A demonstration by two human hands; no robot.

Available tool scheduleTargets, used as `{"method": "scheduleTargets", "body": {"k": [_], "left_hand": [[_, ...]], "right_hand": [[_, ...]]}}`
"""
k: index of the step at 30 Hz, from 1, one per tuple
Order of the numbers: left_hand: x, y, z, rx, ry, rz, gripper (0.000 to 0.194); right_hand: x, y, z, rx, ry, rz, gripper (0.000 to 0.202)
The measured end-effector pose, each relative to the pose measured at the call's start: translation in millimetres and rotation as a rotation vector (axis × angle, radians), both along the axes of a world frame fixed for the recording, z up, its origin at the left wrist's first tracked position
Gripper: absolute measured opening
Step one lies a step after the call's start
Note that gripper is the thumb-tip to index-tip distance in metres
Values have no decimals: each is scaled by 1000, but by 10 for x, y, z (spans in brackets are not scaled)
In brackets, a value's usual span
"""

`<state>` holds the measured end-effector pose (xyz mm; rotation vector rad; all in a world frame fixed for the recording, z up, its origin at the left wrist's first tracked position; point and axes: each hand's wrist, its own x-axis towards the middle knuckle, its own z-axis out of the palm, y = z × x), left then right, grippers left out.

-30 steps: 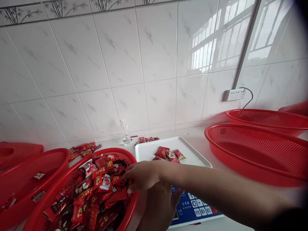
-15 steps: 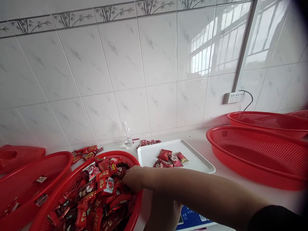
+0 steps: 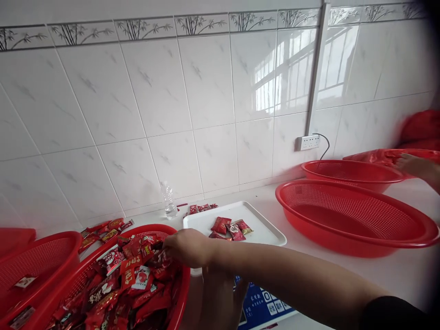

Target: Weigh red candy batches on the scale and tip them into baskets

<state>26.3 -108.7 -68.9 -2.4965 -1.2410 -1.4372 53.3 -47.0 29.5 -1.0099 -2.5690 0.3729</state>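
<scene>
My right hand [image 3: 188,247] reaches across from the right to the edge of a red basket [image 3: 181,279] heaped with red-wrapped packets [image 3: 132,275]; its fingertips are hidden among the packets. Below that forearm, my left hand [image 3: 222,298] is dark and blurred, its fingers not clear. Several packets [image 3: 235,231] lie on the white tray [image 3: 268,224], which sits just behind the hands. A blue scale panel [image 3: 264,305] shows under the forearm.
Another red basket [image 3: 65,243] stands at the left, loose packets [image 3: 110,229] behind. A clear bottle [image 3: 169,201] stands by the wall. At the right are two red baskets [image 3: 343,220], and another person's hand [image 3: 417,165] over red material [image 3: 371,156].
The view has turned to the right, so the baskets and tray appear further left. Another person's hand has come into view at the right. My right hand remains at the full basket.
</scene>
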Motion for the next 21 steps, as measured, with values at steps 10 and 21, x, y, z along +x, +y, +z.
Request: {"method": "scheduleTargets", "body": {"k": [10,21], "left_hand": [[-22,45,-48,239,102,39,22],[66,33,-106,119,116,81,29]], "right_hand": [[1231,-190,-71,-65,519,-441,17],[1552,-461,-479,43,289,-343,14]]}}
